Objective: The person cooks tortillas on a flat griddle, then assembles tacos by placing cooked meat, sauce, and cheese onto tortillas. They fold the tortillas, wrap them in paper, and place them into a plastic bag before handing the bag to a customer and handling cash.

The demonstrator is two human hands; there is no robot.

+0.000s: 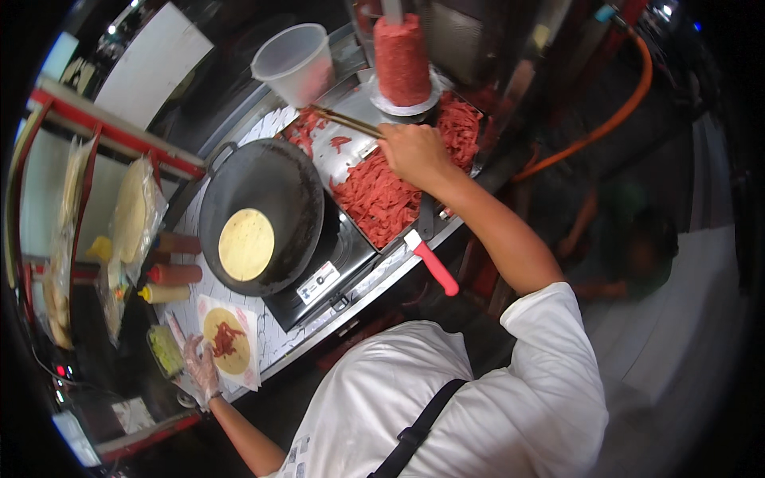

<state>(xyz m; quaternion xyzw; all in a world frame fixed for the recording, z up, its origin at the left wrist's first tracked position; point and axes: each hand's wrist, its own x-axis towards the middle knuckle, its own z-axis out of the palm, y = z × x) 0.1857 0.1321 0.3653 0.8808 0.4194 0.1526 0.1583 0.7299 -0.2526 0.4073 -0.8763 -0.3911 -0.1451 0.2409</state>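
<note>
Head view, looking down on a street-food table (279,338). Right hand (414,151) reaching out over the metal tray (339,147), clenched round a pair of tongs (343,121) whose tips sit at the far-left heap of red shredded meat (382,195); held long and low, seemingly to keep fingers off the hot tray. Behind it, upright on its spit and plate, a cylinder of red meat (401,57), so shavings drop straight into the tray below. Translucent plastic tub (295,62) just beyond the tray's corner.

Left hand (201,368), in a clear glove, resting at the near edge of a paper sheet (247,319), fingers loosely curled and touching the paper, grasping nothing that can be made out. On that paper, a tortilla with meat (225,341), laid flat and open. Small container of green filling (166,350) just beside the glove.

Between the hands, a black pan (287,199) on a cooktop (331,271), a bare tortilla (245,244) warming inside. Red-handled knife (430,263) lying at the table's near edge. Squeeze bottles (171,275) lying in a row by the pan, bagged tortillas (131,211) leaning against the red rack.
</note>
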